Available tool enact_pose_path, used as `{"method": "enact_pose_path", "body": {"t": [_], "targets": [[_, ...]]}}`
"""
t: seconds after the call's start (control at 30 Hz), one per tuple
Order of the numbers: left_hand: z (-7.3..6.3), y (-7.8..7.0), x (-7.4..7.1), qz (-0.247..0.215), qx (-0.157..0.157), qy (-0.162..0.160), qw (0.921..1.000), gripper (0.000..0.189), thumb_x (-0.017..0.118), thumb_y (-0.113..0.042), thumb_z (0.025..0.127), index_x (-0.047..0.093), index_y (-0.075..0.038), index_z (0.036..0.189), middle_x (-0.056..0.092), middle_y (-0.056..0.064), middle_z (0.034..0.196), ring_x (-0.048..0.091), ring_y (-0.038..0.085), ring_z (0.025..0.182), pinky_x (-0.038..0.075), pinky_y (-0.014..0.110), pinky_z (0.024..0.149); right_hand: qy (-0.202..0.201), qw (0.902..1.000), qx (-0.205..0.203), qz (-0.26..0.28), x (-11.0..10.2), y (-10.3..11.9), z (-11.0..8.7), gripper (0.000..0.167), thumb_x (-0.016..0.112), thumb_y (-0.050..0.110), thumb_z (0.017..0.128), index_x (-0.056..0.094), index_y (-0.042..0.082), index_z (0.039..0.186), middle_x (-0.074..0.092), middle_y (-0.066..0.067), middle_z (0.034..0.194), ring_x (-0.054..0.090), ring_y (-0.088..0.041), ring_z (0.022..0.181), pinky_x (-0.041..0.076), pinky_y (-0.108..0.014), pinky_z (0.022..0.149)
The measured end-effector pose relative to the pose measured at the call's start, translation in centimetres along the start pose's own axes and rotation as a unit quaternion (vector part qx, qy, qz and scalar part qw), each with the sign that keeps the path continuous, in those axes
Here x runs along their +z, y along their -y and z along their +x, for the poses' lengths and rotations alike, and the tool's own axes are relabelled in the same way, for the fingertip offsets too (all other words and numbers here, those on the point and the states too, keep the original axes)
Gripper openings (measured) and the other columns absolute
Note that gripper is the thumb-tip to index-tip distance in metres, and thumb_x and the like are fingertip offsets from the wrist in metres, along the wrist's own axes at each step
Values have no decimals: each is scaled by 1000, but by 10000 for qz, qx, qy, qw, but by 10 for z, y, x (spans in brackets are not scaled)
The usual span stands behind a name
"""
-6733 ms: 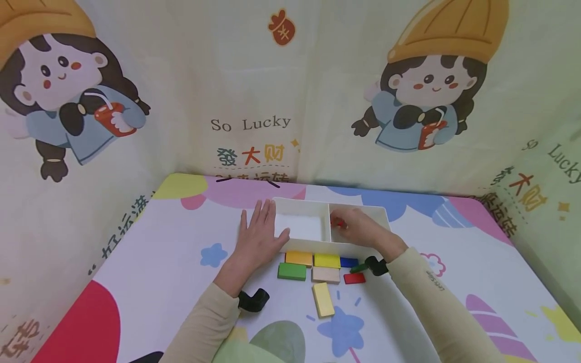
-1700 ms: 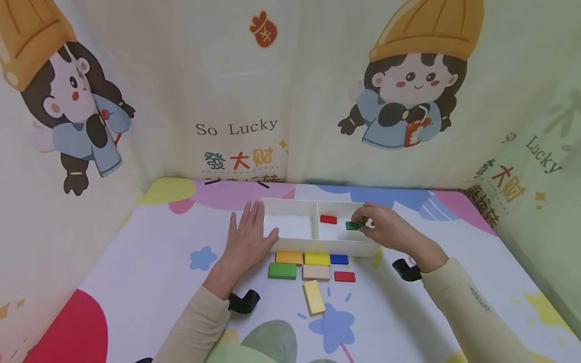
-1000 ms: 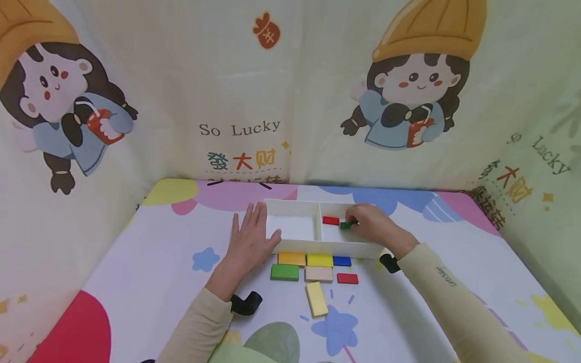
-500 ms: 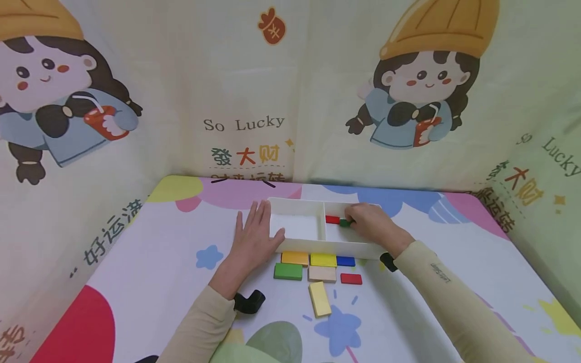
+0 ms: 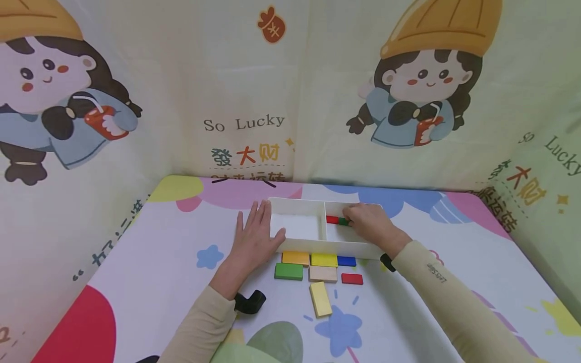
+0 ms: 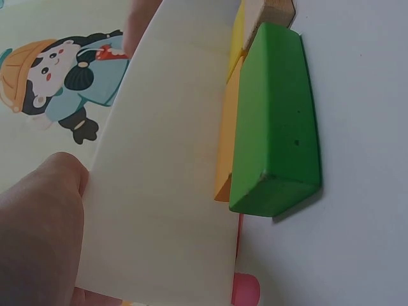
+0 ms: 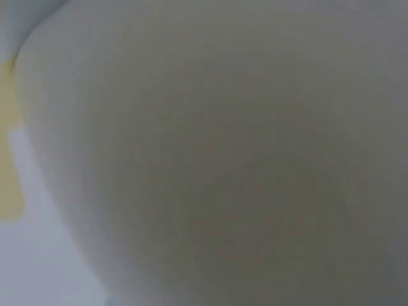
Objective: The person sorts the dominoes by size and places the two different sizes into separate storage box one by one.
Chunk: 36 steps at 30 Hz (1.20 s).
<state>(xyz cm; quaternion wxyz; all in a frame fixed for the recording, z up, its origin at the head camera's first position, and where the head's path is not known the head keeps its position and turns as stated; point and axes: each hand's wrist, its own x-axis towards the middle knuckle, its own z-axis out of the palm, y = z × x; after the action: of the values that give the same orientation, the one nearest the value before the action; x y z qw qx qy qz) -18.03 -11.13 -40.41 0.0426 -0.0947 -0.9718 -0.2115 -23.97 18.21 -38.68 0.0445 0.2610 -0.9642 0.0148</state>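
Note:
A white two-compartment box (image 5: 290,246) stands on the table. My left hand (image 5: 254,239) rests against its left end with straight fingers, and in the left wrist view the thumb (image 6: 48,217) lies at the box's edge. Reaching into the right compartment, my right hand (image 5: 369,224) has its fingers curled down at a dark green block (image 5: 343,222) and pinches it. The block's right part is hidden by the hand. Its left end meets a red block (image 5: 332,220) lying by the divider. A blurred pale surface (image 7: 223,153) fills most of the right wrist view.
Along the box's front lie orange (image 5: 295,258), yellow (image 5: 324,259) and blue (image 5: 347,261) blocks. Nearer are green (image 5: 288,271), beige (image 5: 323,274) and red (image 5: 352,279) ones, then a pale yellow block (image 5: 321,299). A printed curtain (image 5: 317,101) stands behind.
Since the earliest frame, the red block has been left by the divider and the dark green block brought into the box. My right hand then slid it left against the red one; my left hand stayed.

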Motion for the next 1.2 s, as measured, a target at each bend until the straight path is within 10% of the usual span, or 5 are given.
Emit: {"method": "enact_pose_path", "body": {"t": [0.37,1.2], "targets": [[2,2,-2,24,21,-13,10000,82,43,-49,97,13,-4,159,16,13,167,7,32,156,2,63,121,648,9871,760,1250,-7,-2,1,13,71,8,88,70,13,100,70,-4,97,60,-21,87,56,-39,82],[0,0,-4,20,61,-46,10000,81,44,-48,98,13,-3,159,17,14,166,9,32,155,3,64,121,743,9717,569,2168,-21,-7,-9,27,67,-1,88,68,4,114,70,-13,117,64,-33,113,53,-49,98]]}}
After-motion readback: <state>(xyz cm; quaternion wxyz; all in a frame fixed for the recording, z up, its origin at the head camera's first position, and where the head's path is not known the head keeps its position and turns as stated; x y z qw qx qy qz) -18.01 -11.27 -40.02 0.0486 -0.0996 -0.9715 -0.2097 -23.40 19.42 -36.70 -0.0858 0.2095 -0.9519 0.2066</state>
